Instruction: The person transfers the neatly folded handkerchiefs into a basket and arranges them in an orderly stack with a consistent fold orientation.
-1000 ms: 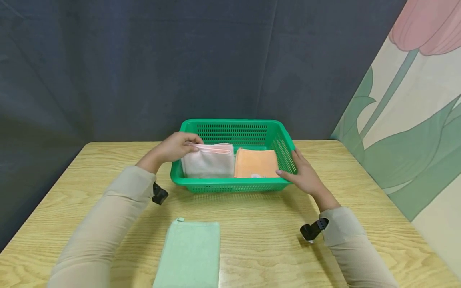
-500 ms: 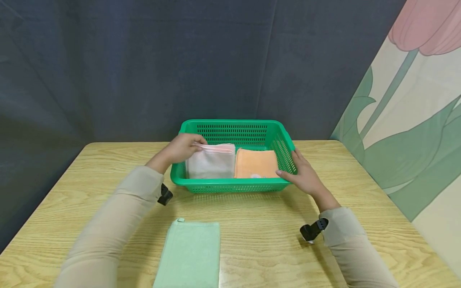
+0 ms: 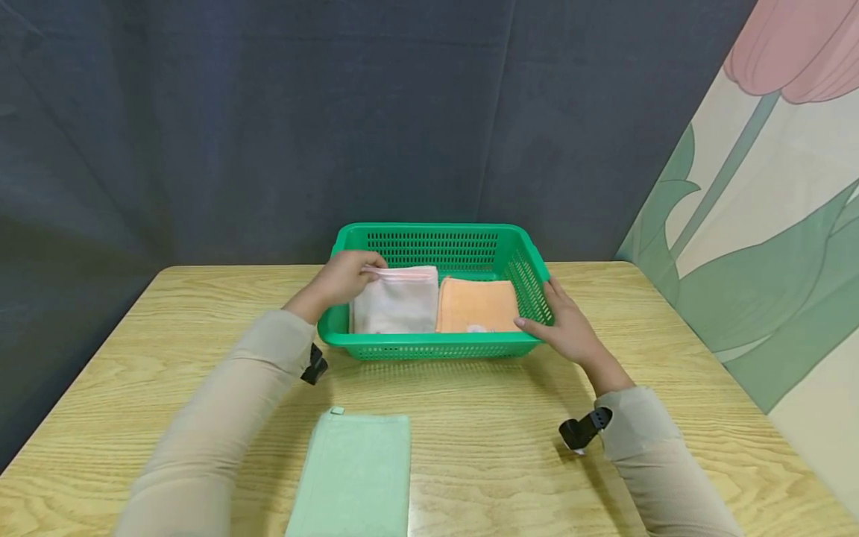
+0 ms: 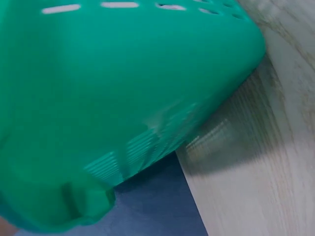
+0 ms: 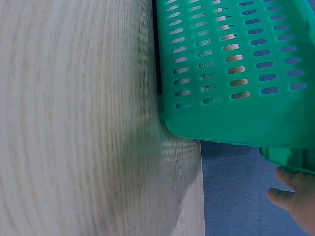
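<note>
In the head view a green plastic basket (image 3: pixel 429 338) stands toward the back of the table. My left hand (image 3: pixel 344 277) reaches over its left rim and pinches the upper left corner of a folded pale pink towel (image 3: pixel 396 304). That towel stands upright inside, left of a folded orange towel (image 3: pixel 478 304). At the basket's right end my right hand (image 3: pixel 570 327) grips the rim, thumb at the front corner and fingers along the outer side. The left wrist view mostly holds the basket's outer wall (image 4: pixel 123 73). Fingertips of the right hand (image 5: pixel 300 199) touch the rim in the right wrist view.
A folded light green towel (image 3: pixel 356 473) lies on the wooden table (image 3: pixel 496 447) in front of the basket. Behind the table hangs a dark curtain (image 3: pixel 416 112). A wall with a painted tulip (image 3: pixel 751 261) stands on the right.
My left hand has moved a little to the right and slightly down, bringing the pink towel closer to the orange one. My right hand and the basket have stayed put.
</note>
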